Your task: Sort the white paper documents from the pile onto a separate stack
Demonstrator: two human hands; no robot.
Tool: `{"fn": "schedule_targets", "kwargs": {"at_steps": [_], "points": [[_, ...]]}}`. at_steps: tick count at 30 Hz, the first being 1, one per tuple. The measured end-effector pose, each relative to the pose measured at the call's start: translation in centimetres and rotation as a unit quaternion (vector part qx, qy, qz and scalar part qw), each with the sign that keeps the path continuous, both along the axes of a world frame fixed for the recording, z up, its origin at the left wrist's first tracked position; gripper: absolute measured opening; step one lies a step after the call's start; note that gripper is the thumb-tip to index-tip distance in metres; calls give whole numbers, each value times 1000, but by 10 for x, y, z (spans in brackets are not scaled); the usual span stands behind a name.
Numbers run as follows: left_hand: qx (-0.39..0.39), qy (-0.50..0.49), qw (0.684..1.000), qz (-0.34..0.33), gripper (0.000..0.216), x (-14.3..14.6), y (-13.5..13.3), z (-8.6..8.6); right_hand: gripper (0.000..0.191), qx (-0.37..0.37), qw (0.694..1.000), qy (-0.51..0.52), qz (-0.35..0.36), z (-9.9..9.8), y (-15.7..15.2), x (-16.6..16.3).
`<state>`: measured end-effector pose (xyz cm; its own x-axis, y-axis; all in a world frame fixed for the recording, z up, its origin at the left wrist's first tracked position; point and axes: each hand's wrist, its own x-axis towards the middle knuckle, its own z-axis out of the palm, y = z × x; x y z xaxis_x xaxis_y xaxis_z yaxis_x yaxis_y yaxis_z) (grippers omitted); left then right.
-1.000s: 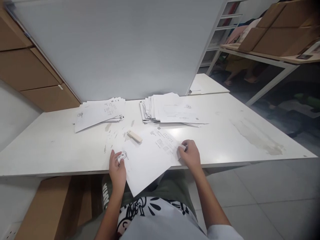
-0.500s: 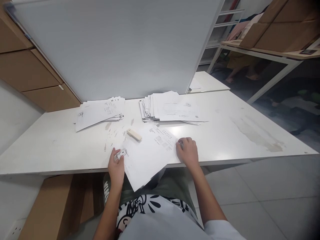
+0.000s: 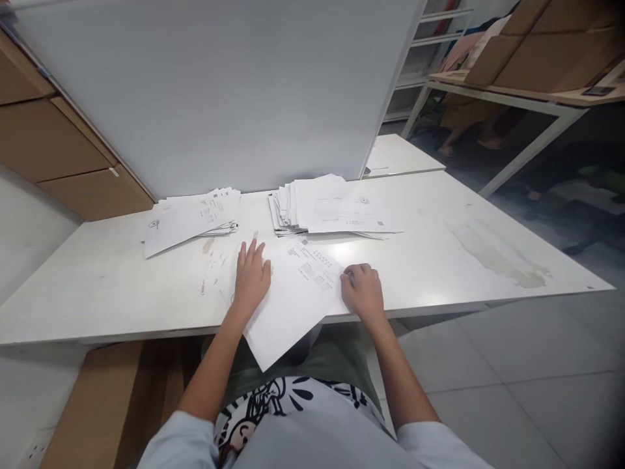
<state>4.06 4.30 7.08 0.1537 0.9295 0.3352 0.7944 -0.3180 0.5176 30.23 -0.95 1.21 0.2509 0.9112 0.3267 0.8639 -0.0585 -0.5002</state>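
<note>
A printed white sheet (image 3: pixel 293 299) lies askew at the near edge of the white table (image 3: pixel 439 260), with one corner hanging over the edge. My left hand (image 3: pixel 251 277) lies on the sheet's upper left part, fingers stretched out and pointing away from me. It covers the spot where a small beige block lay, and that block is hidden. My right hand (image 3: pixel 364 293) is curled at the sheet's right corner, with its fingers closed on the paper's edge.
Two loose piles of printed papers lie further back, one on the left (image 3: pixel 190 218) and one in the middle (image 3: pixel 336 208). A large white panel (image 3: pixel 234 91) stands behind them. A cardboard box (image 3: pixel 97 391) sits under the table on the left. Someone's feet (image 3: pixel 459 140) show far right.
My left hand left the stamped corner of the sheet and moved forward and right, spreading over the small beige block. The right hand stayed at the sheet's right corner.
</note>
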Motion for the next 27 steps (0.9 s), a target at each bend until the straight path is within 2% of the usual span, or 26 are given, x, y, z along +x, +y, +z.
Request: {"fn": "schedule_targets", "kwargs": {"at_steps": [3,5,9,12,14,16,19,21,24,27], "points": [[-57,57,997,3,47,2,42,-10,16,1,1000,-1,3,1,0,0],[-69,72,995,-3,44,1,56,-19,16,8,1000,-2,3,1,0,0],[-14,75,997,-12,42,-1,54,-32,16,7,1000,-10,1,1,0,-3],[20,88,996,-7,43,1,48,-34,18,-2,1000,-27,-5,1,3,-6],[21,90,996,-9,41,2,48,-33,18,-2,999,-31,-14,3,4,-7],[5,77,997,-13,38,2,51,-31,19,30,1000,-7,-5,6,0,-5],[-16,35,999,-5,33,1,54,-30,24,124,988,63,59,7,-22,-6],[-13,-8,1000,3,32,2,52,-30,32,146,976,70,144,4,-45,-14],[11,-85,996,5,34,4,49,-27,51,81,964,-8,255,-5,-80,-40],[24,-156,988,1,36,-3,56,-18,58,23,970,-69,233,-13,-95,-64]]}}
